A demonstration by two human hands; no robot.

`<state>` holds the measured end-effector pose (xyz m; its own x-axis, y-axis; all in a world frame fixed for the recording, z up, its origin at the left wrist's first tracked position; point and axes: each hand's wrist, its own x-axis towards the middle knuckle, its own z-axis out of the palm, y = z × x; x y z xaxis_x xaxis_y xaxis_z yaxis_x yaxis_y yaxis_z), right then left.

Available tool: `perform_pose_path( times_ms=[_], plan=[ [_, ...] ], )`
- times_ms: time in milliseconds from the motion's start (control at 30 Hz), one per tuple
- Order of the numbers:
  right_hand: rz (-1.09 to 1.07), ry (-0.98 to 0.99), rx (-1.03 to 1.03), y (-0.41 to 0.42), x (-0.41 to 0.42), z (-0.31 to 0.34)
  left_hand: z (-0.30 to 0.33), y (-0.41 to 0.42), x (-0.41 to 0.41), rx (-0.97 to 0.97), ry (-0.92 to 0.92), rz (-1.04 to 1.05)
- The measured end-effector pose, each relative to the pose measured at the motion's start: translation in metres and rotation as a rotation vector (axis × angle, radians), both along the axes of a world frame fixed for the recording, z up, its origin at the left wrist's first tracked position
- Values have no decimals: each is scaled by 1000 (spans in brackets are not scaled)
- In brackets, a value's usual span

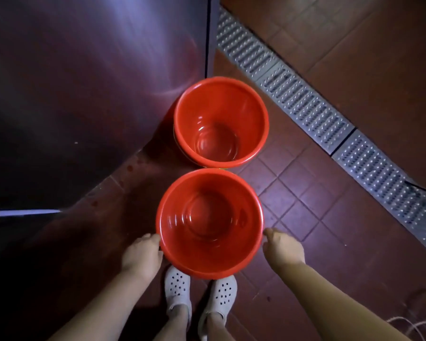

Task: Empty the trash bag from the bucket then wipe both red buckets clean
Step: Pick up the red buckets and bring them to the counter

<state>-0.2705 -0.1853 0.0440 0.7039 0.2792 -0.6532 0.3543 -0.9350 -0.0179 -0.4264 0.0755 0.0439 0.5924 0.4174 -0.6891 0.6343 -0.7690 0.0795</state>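
Note:
Two red buckets stand in a row on the tiled floor, and both look empty inside. The far red bucket (221, 121) sits by the corner of a steel cabinet. The near red bucket (210, 223) is right in front of my feet. My left hand (143, 252) is against its left rim, with the fingers curled at the rim's edge. My right hand (283, 247) is at the right rim with loosely curled fingers. Only its fingertips reach the rim, and I cannot tell whether it grips. No trash bag or cloth is in view.
A dark steel cabinet (84, 94) fills the left side. A metal drain grate (330, 124) runs diagonally across the red-tiled floor (305, 205) on the right. My white perforated shoes (177, 289) stand just behind the near bucket. A thin cord (413, 326) lies at the bottom right.

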Motion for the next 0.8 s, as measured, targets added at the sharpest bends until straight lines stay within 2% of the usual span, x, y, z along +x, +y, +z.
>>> perform_pose_path(
  times_ms=[200,333,400,567,800],
  plan=[
    [-302,26,115,16,3,-82,-77,8,13,-85,15,210],
    [-484,86,131,18,3,-101,-93,5,17,-130,35,363],
    [-551,101,123,12,5,-99,-87,7,17,-106,23,374],
    [-644,25,102,-5,7,-42,-35,5,18,-137,18,294],
    [-778,-164,188,-27,16,127,109,-5,30,-220,-68,213]
  ],
)
